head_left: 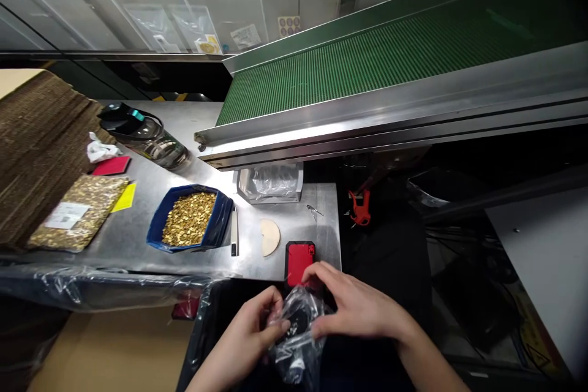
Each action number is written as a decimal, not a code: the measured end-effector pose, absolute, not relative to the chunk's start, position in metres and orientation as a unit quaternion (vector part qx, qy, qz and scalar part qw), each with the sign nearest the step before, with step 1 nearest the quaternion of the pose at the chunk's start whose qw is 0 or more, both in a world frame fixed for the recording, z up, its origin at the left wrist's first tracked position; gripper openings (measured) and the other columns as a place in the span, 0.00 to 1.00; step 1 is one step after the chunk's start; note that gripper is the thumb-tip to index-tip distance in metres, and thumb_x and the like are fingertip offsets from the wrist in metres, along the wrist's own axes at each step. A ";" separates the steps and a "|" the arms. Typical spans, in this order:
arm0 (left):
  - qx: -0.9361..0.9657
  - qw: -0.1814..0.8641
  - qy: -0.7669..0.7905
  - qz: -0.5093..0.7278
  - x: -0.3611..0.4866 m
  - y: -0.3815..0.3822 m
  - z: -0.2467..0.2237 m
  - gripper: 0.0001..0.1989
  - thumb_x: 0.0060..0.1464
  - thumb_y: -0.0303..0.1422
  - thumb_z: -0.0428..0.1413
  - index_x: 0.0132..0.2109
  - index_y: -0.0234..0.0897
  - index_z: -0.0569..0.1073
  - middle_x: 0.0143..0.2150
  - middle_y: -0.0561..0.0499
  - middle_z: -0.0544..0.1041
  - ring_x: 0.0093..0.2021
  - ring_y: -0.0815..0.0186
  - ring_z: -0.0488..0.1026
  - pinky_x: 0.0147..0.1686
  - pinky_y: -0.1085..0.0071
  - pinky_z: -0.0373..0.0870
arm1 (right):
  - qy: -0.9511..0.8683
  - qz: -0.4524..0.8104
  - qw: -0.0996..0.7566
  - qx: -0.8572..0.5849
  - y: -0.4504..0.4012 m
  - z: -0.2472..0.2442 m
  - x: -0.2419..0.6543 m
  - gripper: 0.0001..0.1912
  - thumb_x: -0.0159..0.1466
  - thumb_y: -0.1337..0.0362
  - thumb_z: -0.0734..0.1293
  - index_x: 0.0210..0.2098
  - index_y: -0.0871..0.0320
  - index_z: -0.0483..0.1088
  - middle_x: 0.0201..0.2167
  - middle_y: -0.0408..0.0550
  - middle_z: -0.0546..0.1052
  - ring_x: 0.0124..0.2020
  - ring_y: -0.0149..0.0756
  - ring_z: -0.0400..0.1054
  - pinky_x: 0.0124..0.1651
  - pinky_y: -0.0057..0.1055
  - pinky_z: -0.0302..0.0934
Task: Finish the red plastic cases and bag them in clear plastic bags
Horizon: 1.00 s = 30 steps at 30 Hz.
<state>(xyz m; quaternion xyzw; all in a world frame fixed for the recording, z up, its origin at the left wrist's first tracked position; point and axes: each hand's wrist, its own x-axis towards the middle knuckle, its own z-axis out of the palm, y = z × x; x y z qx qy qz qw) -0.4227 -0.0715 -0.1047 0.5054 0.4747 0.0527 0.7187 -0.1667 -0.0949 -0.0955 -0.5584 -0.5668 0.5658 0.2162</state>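
A crinkled clear plastic bag (301, 343) with something dark inside is between my hands, low in the head view. My left hand (252, 331) pinches the bag's left side between thumb and curled fingers. On the other side, my right hand (356, 303) curves round the bag, its thumb against the plastic and its fingertips at the top edge. What the dark contents are cannot be made out. Just beyond my fingers lies a flat red case with a black border (301, 262). A pale round disc with a notch (270, 237) rests on the metal table (250, 263).
A blue bin (154, 239) holds small gold pieces, beside a utility knife (234, 233). A clear tray (243, 187), a water bottle (156, 144) and stacked cardboard (41, 147) stand farther back. A green conveyor (321, 70) slopes overhead at right; an orange-handled tool (361, 208) hangs below.
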 end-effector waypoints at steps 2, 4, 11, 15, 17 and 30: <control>0.453 0.742 0.492 0.043 -0.443 -0.080 -0.111 0.16 0.57 0.43 0.63 0.36 0.42 0.63 0.29 0.58 0.59 0.27 0.68 0.55 0.19 0.76 0.59 | -0.473 0.654 0.250 -0.535 -0.108 -0.114 -0.156 0.20 0.59 0.53 0.76 0.48 0.51 0.72 0.44 0.42 0.79 0.42 0.34 0.73 0.45 0.28 0.64; 0.425 0.751 0.502 0.056 -0.459 -0.088 -0.119 0.20 0.55 0.47 0.65 0.36 0.41 0.64 0.29 0.58 0.60 0.27 0.69 0.55 0.20 0.75 0.61 | -0.343 0.700 0.272 -0.564 -0.121 -0.138 -0.159 0.18 0.65 0.47 0.71 0.41 0.57 0.75 0.35 0.45 0.80 0.32 0.31 0.73 0.36 0.27 0.64; 0.421 0.679 0.576 0.171 -0.465 -0.086 -0.129 0.25 0.57 0.54 0.63 0.32 0.36 0.70 0.26 0.56 0.64 0.28 0.70 0.57 0.28 0.75 0.56 | -0.128 0.754 0.345 -0.544 -0.132 -0.178 -0.226 0.28 0.67 0.41 0.66 0.54 0.56 0.73 0.47 0.53 0.82 0.36 0.30 0.78 0.34 0.24 0.68; 0.396 0.679 0.586 0.198 -0.464 -0.080 -0.127 0.26 0.53 0.55 0.65 0.29 0.37 0.69 0.25 0.57 0.64 0.26 0.69 0.59 0.28 0.74 0.58 | -0.104 0.712 0.396 -0.571 -0.128 -0.179 -0.215 0.28 0.65 0.42 0.70 0.54 0.55 0.76 0.52 0.53 0.81 0.42 0.34 0.78 0.35 0.24 0.68; 0.387 0.674 0.591 0.217 -0.463 -0.078 -0.128 0.27 0.53 0.56 0.64 0.29 0.37 0.68 0.24 0.57 0.64 0.26 0.69 0.58 0.28 0.74 0.57 | -0.122 0.677 0.415 -0.596 -0.128 -0.180 -0.195 0.28 0.63 0.42 0.72 0.52 0.56 0.78 0.50 0.53 0.81 0.44 0.37 0.76 0.34 0.25 0.67; 0.622 0.433 0.625 0.189 -0.370 -0.055 -0.135 0.21 0.63 0.48 0.55 0.28 0.40 0.65 0.23 0.57 0.67 0.26 0.66 0.63 0.29 0.71 0.56 | -0.422 0.305 0.440 -0.732 -0.184 -0.086 -0.150 0.16 0.63 0.49 0.72 0.42 0.54 0.80 0.37 0.51 0.83 0.35 0.44 0.78 0.39 0.33 0.72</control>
